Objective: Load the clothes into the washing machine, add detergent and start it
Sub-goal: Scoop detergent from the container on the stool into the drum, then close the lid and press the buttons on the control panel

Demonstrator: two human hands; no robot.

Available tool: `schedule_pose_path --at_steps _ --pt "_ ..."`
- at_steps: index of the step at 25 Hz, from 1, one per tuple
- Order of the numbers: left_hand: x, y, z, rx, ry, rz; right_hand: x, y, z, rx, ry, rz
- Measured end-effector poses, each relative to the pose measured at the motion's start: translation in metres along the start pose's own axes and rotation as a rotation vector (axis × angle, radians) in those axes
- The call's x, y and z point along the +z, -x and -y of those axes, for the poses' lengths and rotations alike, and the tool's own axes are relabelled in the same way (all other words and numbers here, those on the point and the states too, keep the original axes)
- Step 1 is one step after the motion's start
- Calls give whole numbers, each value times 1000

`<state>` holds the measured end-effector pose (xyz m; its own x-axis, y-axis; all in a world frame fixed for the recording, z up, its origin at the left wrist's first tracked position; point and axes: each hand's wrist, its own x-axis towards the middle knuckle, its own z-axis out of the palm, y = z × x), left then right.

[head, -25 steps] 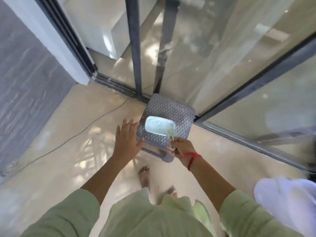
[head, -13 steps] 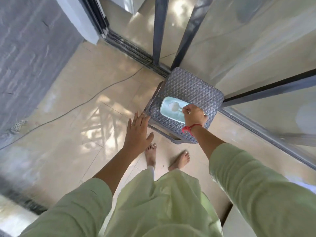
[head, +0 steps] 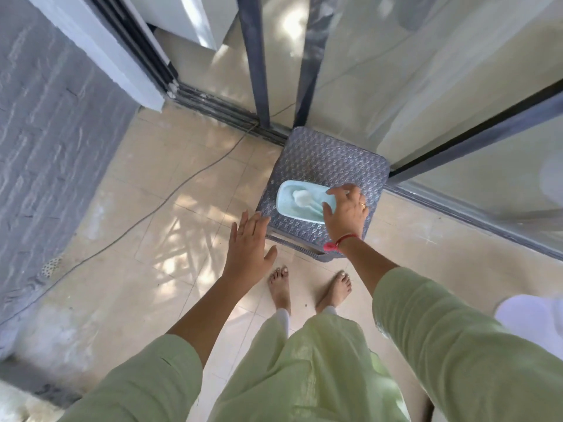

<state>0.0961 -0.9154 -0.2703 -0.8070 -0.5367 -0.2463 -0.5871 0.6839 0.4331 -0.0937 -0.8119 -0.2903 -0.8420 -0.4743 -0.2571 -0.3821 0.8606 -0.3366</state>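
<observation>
A pale blue detergent box (head: 285,205) stands open on a grey woven stool (head: 323,159) by the glass doors. A white scoop (head: 301,197) lies inside it, bowl to the left, with its handle running under my right hand (head: 347,212). That hand is spread over the box's right end, thumb at the near rim and fingers at the far rim, and it no longer pinches the scoop. My left hand (head: 248,248) hovers flat with straight fingers just left of the stool's near corner, holding nothing. No clothes are clearly in view.
Sliding glass doors (head: 396,71) with dark frames stand right behind the stool. A grey wall (head: 45,147) runs along the left, and a thin cable (head: 182,187) crosses the tiled floor. Part of a white object (head: 533,324) shows at the right edge. My bare feet stand just before the stool.
My right hand lowered the scoop into the box, let go of it, and now spreads over the box's right end. The left hand stays open beside the stool.
</observation>
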Motion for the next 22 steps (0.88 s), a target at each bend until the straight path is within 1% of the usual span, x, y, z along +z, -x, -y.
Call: schedule_pose_path --at_steps 3,5,7,8,11,14,18,20,22 --pt "-7 1 -24 101 -9 -3 -37 41 -18 -142 -56 -135" --pt "-13 1 -53 223 -22 8 -66 83 -40 -194 -85 -239" --pt "-18 3 -86 346 -32 9 -93 128 -64 -210 -110 -331" --pt "-19 6 -106 405 -30 24 -105 150 -77 -180 -123 -375" --pt "-18 22 -180 587 -28 58 -139 211 -126 34 -164 -537" --pt "1 50 -264 804 12 114 -169 270 -184 235 -172 -665" --pt "50 108 -375 1078 53 190 -211 360 -273 428 -103 -832" --pt "81 144 -434 1251 110 249 -229 409 -316 580 -83 -954" --pt "107 178 -486 1392 141 297 -241 452 -349 718 -69 -1041"
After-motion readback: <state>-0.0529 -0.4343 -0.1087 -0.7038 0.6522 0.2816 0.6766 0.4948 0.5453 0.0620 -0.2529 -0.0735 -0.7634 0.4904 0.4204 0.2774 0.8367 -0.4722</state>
